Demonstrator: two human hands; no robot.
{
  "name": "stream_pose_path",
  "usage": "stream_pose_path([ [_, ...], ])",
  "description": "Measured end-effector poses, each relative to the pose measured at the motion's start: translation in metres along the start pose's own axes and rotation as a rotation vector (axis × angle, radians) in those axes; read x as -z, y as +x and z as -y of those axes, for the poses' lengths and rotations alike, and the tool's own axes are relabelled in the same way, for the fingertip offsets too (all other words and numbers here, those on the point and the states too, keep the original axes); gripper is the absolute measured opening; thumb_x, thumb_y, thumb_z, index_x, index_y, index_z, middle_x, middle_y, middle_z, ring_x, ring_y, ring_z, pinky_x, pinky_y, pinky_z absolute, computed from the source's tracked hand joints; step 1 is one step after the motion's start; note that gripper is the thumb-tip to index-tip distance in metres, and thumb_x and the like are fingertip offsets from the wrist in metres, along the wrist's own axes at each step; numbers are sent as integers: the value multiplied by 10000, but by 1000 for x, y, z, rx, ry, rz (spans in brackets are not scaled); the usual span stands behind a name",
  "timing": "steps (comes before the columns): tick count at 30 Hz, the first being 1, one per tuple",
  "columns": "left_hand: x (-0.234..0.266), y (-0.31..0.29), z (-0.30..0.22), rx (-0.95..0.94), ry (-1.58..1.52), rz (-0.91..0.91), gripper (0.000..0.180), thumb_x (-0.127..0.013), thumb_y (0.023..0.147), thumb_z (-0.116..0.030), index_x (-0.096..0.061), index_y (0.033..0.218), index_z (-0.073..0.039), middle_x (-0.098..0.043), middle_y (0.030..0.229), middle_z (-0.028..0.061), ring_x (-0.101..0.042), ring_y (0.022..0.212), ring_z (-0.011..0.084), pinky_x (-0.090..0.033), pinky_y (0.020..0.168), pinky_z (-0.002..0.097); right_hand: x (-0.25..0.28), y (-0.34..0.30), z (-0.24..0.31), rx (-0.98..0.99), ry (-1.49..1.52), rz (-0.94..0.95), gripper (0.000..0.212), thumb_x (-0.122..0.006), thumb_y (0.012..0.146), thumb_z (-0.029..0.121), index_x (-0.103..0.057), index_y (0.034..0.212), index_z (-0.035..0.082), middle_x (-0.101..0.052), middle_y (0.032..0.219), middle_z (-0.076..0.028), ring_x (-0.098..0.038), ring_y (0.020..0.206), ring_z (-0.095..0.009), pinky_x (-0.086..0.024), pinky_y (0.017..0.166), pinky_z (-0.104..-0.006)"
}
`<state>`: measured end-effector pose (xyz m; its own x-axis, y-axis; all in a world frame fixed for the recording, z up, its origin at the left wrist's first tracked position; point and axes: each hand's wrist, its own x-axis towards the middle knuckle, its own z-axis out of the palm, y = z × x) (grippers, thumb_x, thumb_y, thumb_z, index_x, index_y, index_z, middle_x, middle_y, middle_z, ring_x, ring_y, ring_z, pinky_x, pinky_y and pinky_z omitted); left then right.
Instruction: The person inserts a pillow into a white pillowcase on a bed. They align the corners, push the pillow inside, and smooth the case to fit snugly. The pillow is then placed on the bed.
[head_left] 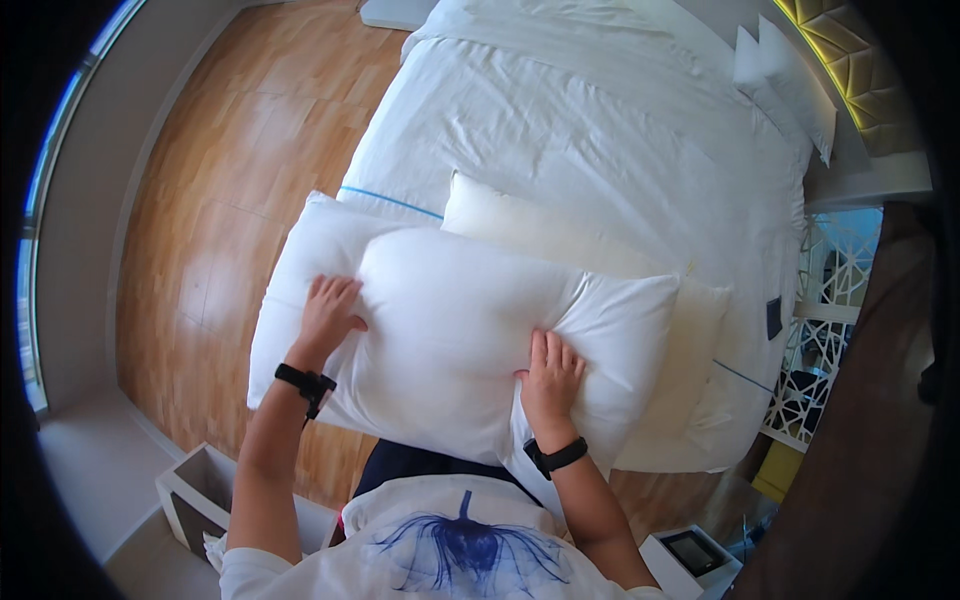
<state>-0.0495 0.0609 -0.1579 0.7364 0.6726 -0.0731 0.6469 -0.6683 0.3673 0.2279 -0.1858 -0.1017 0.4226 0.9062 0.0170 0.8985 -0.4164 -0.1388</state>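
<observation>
A plump white pillow (pixel 450 310) lies crosswise in front of me, its near side overhanging the bed edge against my body. My left hand (pixel 333 314) rests on the pillow's left part, fingers stretched out and thumb apart, pressing a dent into it. Toward the pillow's right end my right hand (pixel 553 375) lies on the cover with fingers extended, and creases run out from it. Under the pillow, farther in on the bed, sits a cream pillow (pixel 540 222), partly hidden. Both rest on the bed's white sheet (pixel 590 130).
More white pillows (pixel 775 85) lean at the far right by a padded headboard (pixel 840 60). A dark flat object (pixel 774 318) lies at the bed's right edge. Wooden floor (pixel 230 190) stretches to the left. A white open box-like stand (pixel 205 490) is behind my left arm.
</observation>
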Motion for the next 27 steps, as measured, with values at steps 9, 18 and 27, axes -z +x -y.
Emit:
stream_pose_path([
  [9, -1, -8, -3, -74, -204, -156, 164, -695, 735, 0, -608, 863, -51, -584, 845, 111, -562, 845, 337, -455, 778, 432, 1, -1, -7, 41, 138, -126, 158, -633, 767, -7, -640, 911, 58, -608, 859, -84, -576, 829, -306, -453, 756, -420],
  [18, 114, 60, -57, -227, -230, -500, 225, -653, 667, 121, -606, 840, -14, -560, 797, 126, -548, 706, 328, -455, 607, 396, 120, 40, -30, 23, 219, -403, 232, -503, 740, -133, -615, 910, -21, -619, 903, -179, -590, 801, -378, -492, 715, -451],
  [27, 168, 278, -94, -352, -296, -757, 110, -602, 814, 98, -614, 845, -7, -597, 814, 145, -611, 777, 339, -504, 690, 377, 167, 214, -130, 181, 6, -746, 166, -547, 817, -88, -635, 937, -13, -632, 911, -159, -604, 868, -366, -496, 775, -444],
])
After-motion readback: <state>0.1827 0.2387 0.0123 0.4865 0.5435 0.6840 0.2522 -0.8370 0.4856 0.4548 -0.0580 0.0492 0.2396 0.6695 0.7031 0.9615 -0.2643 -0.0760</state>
